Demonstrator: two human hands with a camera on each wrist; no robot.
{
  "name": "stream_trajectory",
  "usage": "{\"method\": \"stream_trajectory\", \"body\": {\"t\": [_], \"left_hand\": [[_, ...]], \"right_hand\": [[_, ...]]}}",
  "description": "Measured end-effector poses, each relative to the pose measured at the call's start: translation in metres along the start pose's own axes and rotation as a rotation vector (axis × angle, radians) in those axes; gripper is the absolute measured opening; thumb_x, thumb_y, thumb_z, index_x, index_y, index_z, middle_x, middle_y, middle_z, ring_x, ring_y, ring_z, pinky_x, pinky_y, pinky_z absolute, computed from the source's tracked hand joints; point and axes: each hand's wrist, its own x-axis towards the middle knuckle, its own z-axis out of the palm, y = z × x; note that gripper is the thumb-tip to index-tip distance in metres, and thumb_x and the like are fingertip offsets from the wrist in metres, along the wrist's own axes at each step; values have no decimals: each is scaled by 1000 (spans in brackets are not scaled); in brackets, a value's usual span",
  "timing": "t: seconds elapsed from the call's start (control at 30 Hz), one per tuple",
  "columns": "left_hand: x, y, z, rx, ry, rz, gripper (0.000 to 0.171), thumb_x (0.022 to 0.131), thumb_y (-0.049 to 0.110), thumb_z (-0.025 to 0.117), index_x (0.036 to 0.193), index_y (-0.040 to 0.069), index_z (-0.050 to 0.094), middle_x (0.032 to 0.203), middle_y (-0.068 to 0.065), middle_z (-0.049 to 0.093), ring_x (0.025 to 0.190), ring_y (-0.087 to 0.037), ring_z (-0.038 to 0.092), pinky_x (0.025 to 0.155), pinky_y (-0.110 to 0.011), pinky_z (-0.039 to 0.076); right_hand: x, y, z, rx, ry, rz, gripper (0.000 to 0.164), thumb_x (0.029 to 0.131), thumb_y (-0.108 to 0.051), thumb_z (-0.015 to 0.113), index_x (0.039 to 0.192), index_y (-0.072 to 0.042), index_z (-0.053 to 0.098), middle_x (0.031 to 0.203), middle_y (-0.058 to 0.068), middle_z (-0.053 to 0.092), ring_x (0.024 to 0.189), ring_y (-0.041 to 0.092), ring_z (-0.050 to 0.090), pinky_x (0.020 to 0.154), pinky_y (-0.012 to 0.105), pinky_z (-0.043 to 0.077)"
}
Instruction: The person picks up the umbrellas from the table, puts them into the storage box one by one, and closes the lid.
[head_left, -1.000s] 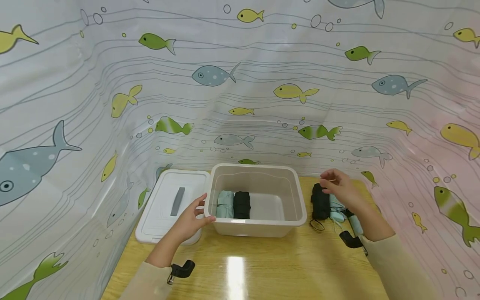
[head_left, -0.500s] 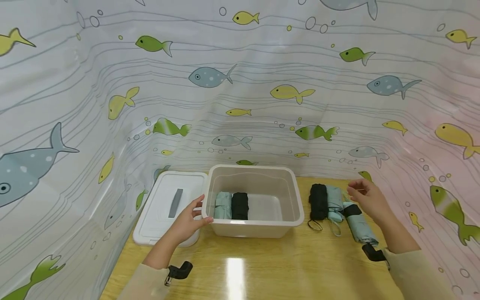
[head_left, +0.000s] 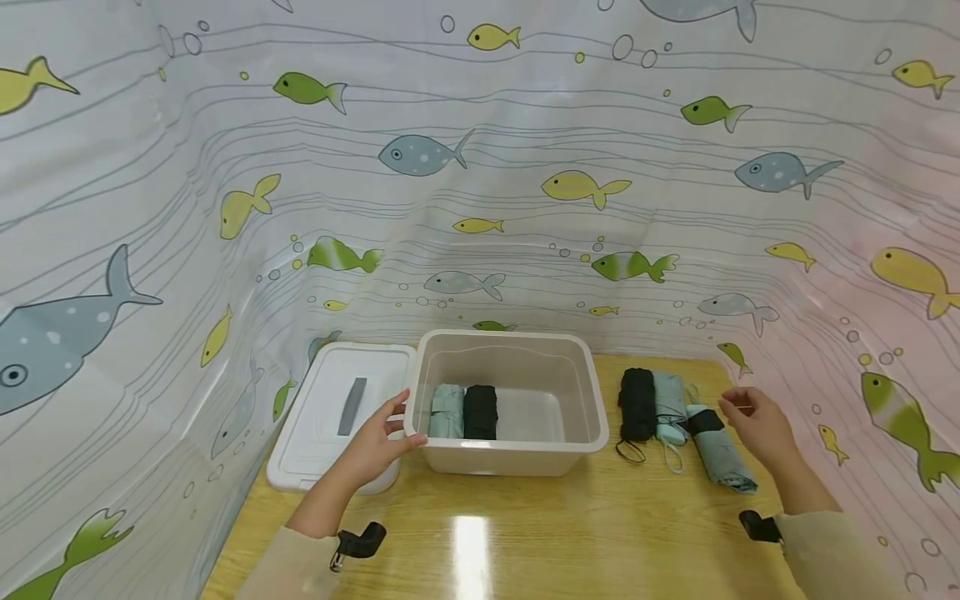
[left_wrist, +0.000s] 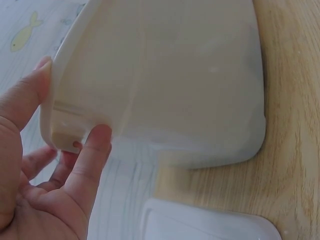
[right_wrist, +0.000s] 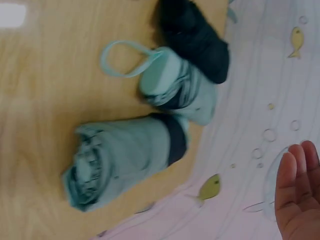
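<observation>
In the head view my left hand [head_left: 377,446] grips the near left corner of a beige plastic storage bin [head_left: 510,461], thumb on the rim and fingers under it. Inside, at the left, a light teal folded umbrella [head_left: 447,411] lies beside a black one [head_left: 481,412]. My right hand [head_left: 763,427] hovers at the far right with loosely bent fingers and nothing in them. Just left of it rests a rolled grey-green umbrella [head_left: 723,458] with a black band; its rolled end shows in the right wrist view. Further left, a teal umbrella [head_left: 670,400] touches a black umbrella [head_left: 637,404], both with wrist loops.
A white lid [head_left: 315,417] with a grey handle lies on the wooden table [head_left: 555,533], left of the bin. A fish-print curtain [head_left: 525,125] rises behind the table and along both sides.
My right hand has moved right and then toward me, from over the black umbrella to beside the banded grey-green one, uncovering the umbrellas. My left hand stays on the bin.
</observation>
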Motion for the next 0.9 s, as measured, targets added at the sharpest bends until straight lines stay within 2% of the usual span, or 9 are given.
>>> {"method": "stream_trajectory", "body": {"t": [0.13,0.27,0.5,0.7,0.9], "left_hand": [[0,0,1,-7,-3,0,89,89,24,79,160,13,25,147,-20,42,132,-41,48,99,-51,49],[0,-1,0,0,-3,-2,91,88,30,79,160,15,25,147,-20,42,133,-41,48,99,-51,49],[0,0,-2,-5,-2,1,90,89,29,79,160,14,24,148,-20,42,133,-40,48,98,-49,50],[0,0,-1,3,-5,4,90,89,27,78,160,15,24,147,-20,43,133,-40,49,99,-49,49],[0,0,-1,11,-1,3,89,90,27,78,160,15,25,147,-20,42,133,-40,49,99,-51,49]], "right_hand": [[-2,21,8,-28,-4,14,49,106,-38,48,126,6,54,117,29,58,102,43,56,71,43,50],[-2,39,14,-24,-6,34,51,107,-39,46,127,8,52,120,31,56,105,48,54,77,56,48],[4,78,33,-30,33,97,49,106,-38,46,125,6,54,120,31,57,106,47,55,79,54,47],[0,95,45,-1,-28,187,52,107,-35,44,133,11,47,130,36,49,114,51,49,86,60,45],[-3,105,51,21,-73,268,61,107,-36,39,141,14,38,140,41,36,126,56,38,99,65,36]]}}
